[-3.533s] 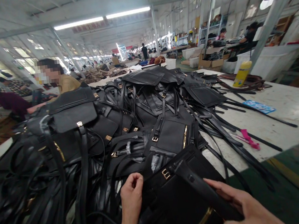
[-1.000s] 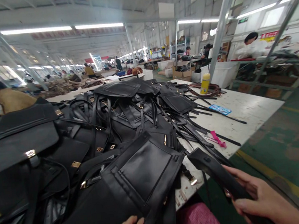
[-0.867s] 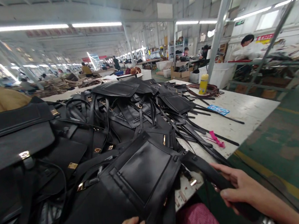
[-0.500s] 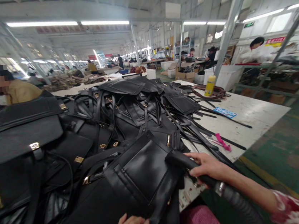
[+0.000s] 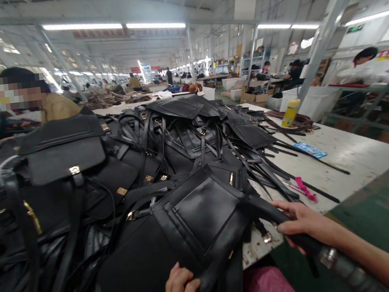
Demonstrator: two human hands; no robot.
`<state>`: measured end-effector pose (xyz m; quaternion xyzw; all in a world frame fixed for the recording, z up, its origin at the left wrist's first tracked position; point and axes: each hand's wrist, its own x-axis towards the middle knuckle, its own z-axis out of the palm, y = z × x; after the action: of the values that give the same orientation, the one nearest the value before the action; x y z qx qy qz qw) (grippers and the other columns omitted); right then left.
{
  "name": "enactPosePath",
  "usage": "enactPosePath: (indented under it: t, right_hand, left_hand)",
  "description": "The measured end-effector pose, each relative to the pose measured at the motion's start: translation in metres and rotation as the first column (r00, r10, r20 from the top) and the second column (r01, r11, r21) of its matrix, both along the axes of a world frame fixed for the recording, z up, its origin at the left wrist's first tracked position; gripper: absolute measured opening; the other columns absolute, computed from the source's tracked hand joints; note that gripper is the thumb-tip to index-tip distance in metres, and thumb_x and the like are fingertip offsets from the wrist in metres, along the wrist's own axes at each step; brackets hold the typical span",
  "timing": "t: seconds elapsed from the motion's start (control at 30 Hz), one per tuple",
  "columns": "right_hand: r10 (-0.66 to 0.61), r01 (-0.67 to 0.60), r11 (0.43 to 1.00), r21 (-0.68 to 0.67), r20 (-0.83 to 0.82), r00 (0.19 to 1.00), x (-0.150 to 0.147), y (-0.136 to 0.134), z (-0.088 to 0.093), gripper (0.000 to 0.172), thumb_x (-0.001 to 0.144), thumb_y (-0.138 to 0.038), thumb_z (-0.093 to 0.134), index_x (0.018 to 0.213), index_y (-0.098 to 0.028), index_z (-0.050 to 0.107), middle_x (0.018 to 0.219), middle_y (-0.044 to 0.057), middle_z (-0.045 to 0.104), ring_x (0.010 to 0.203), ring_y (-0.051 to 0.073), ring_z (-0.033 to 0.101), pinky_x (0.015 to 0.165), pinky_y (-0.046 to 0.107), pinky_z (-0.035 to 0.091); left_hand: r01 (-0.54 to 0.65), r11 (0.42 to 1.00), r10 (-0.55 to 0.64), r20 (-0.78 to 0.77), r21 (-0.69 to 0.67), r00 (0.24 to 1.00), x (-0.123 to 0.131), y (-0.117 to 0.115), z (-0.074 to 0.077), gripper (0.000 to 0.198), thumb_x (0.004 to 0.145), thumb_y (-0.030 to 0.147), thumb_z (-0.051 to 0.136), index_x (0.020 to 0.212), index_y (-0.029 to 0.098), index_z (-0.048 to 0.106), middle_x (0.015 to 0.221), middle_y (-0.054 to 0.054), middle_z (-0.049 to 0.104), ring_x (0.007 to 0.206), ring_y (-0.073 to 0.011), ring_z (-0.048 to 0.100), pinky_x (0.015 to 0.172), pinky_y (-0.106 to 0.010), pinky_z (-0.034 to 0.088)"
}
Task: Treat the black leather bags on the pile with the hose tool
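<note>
In the head view, my right hand [image 5: 303, 225] is wrapped round a black hose nozzle [image 5: 267, 210]. A clamp joins it to a ribbed black hose [image 5: 352, 271] running off the bottom edge. The nozzle's front end is over the right side of a black leather-like bag [image 5: 205, 212] with a flat front pocket; whether they touch I cannot tell. At the bottom, my left hand [image 5: 183, 290] has its fingers curled on the bag's near edge, beside a dark strap-like strip. Its fingertips are partly hidden.
More black bags [image 5: 65, 153] with gold clasps and straps are heaped left and behind. On the white table [image 5: 364, 154] lie loose straps, a pink ribbon [image 5: 304, 188], a blue card [image 5: 310, 149] and a yellow bottle [image 5: 290, 113]. A co-worker [image 5: 58, 105] is at the left.
The view has turned left, so the scene sits further right. My right hand and the nozzle have shifted slightly rightward over the bag. The left hand stays at the bag's near edge.
</note>
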<state>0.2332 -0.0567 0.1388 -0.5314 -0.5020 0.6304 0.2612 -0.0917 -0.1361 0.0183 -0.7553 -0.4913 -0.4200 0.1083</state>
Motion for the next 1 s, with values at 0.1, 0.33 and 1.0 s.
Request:
enactPosePath:
  t: [0.1, 0.33, 1.0]
  right_hand:
    - [-0.022, 0.022, 1.0, -0.013, 0.032, 0.999, -0.013, 0.004, -0.012, 0.074, 0.067, -0.029, 0.061, 0.13, -0.014, 0.026, 0.055, -0.004, 0.055, 0.037, 0.012, 0.051, 0.033, 0.02, 0.042]
    - [0.042, -0.052, 0.985, 0.166, 0.063, 0.997, -0.049, -0.004, 0.009, 0.072, 0.065, -0.013, 0.057, 0.131, -0.018, 0.028, 0.076, -0.003, 0.06, 0.052, 0.01, 0.051, 0.046, 0.019, 0.042]
    - [0.427, -0.428, 0.89, -0.159, -0.044, 0.903, -0.07, -0.06, 0.0, 0.073, 0.051, -0.005, 0.064, 0.121, -0.019, 0.047, 0.115, 0.004, 0.056, 0.108, 0.024, 0.048, 0.094, 0.031, 0.037]
  left_hand:
    - [-0.011, 0.999, 0.013, 0.036, -0.051, 0.999, 0.005, -0.003, 0.007, 0.017, 0.068, 0.003, 0.05, 0.073, 0.019, 0.055, 0.078, -0.002, 0.052, 0.085, -0.0165, 0.052, 0.086, -0.04, 0.047]
    - [-0.059, 0.99, 0.073, 0.111, -0.129, 0.991, 0.004, -0.008, 0.011, 0.018, 0.07, 0.006, 0.051, 0.081, 0.02, 0.056, 0.078, -0.001, 0.053, 0.082, -0.0153, 0.052, 0.091, -0.045, 0.04]
    - [0.548, 0.547, 0.731, 0.68, -0.633, 0.055, 0.035, -0.034, 0.031, 0.05, 0.065, 0.059, 0.052, 0.066, 0.009, 0.058, 0.049, 0.005, 0.038, 0.037, -0.0008, 0.021, 0.04, -0.02, 0.009]
